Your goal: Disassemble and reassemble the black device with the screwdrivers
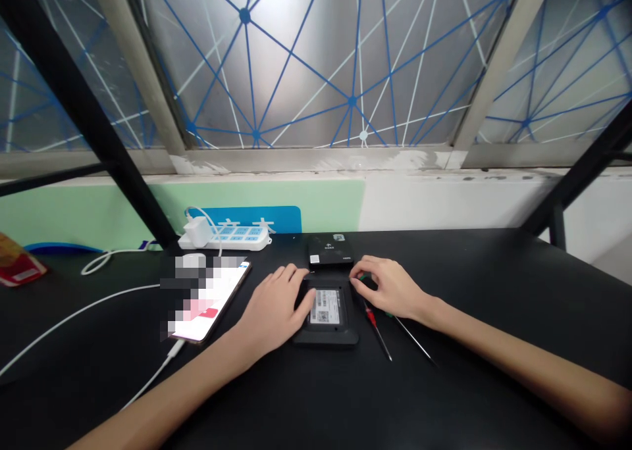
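A flat black box (326, 312) with a white label lies on the black table (494, 292). My left hand (276, 308) rests on its left side, fingers spread flat over the top edge. My right hand (388, 285) sits at the box's upper right corner, fingers curled in a pinch on something small that I cannot make out. Two thin screwdrivers lie under and beside that hand: one with a red handle (378, 328) and one with a green handle (412, 338). A second small black box (330, 251) stands just behind.
A phone (210, 302) with a lit screen lies left of my left hand, plugged into a white cable (74, 315). A white power strip (224, 236) with a charger sits at the back by the wall. A red packet (17, 262) lies far left.
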A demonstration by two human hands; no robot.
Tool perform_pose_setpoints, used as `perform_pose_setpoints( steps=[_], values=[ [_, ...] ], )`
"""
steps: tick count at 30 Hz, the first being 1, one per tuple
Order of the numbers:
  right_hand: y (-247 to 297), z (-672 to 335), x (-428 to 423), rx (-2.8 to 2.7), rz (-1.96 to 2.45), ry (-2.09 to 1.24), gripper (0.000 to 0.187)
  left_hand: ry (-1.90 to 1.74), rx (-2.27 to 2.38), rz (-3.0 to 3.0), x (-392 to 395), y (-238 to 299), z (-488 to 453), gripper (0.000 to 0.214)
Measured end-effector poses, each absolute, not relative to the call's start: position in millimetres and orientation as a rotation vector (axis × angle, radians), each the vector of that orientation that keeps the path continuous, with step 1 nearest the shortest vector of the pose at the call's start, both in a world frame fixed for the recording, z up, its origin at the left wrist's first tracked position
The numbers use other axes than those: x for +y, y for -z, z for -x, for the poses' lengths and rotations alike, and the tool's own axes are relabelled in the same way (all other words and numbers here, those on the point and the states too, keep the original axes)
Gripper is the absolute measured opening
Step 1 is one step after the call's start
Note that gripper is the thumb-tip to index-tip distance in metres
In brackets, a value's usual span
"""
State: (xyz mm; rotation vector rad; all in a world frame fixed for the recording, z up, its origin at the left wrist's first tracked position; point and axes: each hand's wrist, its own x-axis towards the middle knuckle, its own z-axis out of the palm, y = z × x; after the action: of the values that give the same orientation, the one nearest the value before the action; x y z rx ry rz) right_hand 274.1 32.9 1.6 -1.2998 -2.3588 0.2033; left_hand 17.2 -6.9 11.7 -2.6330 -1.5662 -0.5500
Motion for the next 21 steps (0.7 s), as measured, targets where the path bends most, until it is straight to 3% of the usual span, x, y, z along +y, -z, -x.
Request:
perform_pose_setpoints(
  steps=[7,14,21],
  values=[
    [-8.5,-273.3,23.3,-2.365,1.096,-0.062,0.024,0.490,-1.745,2.631,-1.0,-13.5,-11.0,0.028],
    [-10.8,-265.6,7.5,-2.623,0.833,-0.193,0.081,0.538,-1.798,2.703,0.6,-14.1,-9.6,0.029],
    [-6.9,-264.8,5.5,-2.635,0.793,-0.267,0.094,0.527,-1.841,2.734,4.5,-17.0,-3.8,0.028]
  ],
)
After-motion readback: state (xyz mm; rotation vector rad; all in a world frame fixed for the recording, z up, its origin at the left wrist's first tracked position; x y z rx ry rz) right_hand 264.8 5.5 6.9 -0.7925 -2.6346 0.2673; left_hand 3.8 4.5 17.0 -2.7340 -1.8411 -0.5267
